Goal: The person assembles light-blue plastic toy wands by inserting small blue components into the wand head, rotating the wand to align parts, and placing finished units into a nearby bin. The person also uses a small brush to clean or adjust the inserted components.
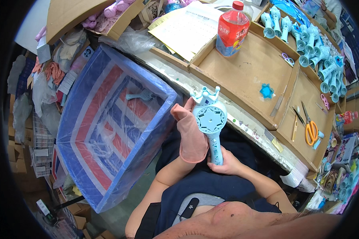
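A light-blue toy wand point(212, 119) with a crown-shaped top stands nearly upright in front of my body. Its round head shows a star-shaped recess with small dark slots. My left hand point(193, 137), in a pink fabric glove, is closed at the left side of the wand's head; the glove hides most of its fingers. Lower down, my bare right hand point(226, 162) grips the bottom of the handle between thumb and fingers. Right of the wand, a blue star-shaped piece point(266, 91) lies in a cardboard tray point(247, 69).
A blue, red and white striped bin point(93, 159) at left holds a similar wand point(143, 95) under clear plastic. Several wands point(313, 44) cluster at far right. Orange-handled scissors point(310, 133) lie in the right tray. A red-capped bottle point(233, 30) stands at the back. Another person point(328, 8) is beyond.
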A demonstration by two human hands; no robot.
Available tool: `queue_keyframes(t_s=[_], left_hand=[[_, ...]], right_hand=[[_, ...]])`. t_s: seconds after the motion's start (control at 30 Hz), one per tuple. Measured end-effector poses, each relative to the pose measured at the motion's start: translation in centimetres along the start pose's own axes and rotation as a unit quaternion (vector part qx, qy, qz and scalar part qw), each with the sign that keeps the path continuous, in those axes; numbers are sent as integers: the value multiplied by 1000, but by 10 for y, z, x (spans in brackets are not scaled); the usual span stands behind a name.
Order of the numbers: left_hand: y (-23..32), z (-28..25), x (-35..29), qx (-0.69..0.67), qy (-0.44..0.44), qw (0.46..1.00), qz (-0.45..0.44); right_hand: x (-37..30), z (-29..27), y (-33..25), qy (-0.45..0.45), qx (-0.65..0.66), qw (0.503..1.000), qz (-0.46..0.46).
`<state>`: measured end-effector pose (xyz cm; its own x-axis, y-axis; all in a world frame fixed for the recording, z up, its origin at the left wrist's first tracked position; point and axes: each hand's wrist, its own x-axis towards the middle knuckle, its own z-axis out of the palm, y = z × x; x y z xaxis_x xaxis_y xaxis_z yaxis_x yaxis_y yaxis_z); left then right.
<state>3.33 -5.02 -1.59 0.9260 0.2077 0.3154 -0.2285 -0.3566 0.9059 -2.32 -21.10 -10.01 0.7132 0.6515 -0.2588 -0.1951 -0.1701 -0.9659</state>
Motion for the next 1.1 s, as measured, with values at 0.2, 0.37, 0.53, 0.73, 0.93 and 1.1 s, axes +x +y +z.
queue_keyframes(t_s=[0.2, 0.37, 0.53, 0.73, 0.93, 1.1], left_hand=[[-8, -3, 3, 60, -17, 997, 54], [-27, -7, 6, 158, -27, 976, 150], [-40, -3, 1, -52, -77, 996, 0], [-61, 0, -32, -565, -88, 742, -350], [-81, -8, -69, -530, -183, 713, -422], [-56, 2, -51, -466, -262, 712, -454]], right_hand=[[1, 1, 4, 8, -1, 1000, -5], [1, 2, -3, 2, 102, 995, -5], [37, -19, -38, 43, 386, 919, -74], [66, -80, -83, 36, 126, 991, 39], [47, -173, -87, 390, -539, 745, -61], [48, -217, -71, 321, -613, 722, 24]])
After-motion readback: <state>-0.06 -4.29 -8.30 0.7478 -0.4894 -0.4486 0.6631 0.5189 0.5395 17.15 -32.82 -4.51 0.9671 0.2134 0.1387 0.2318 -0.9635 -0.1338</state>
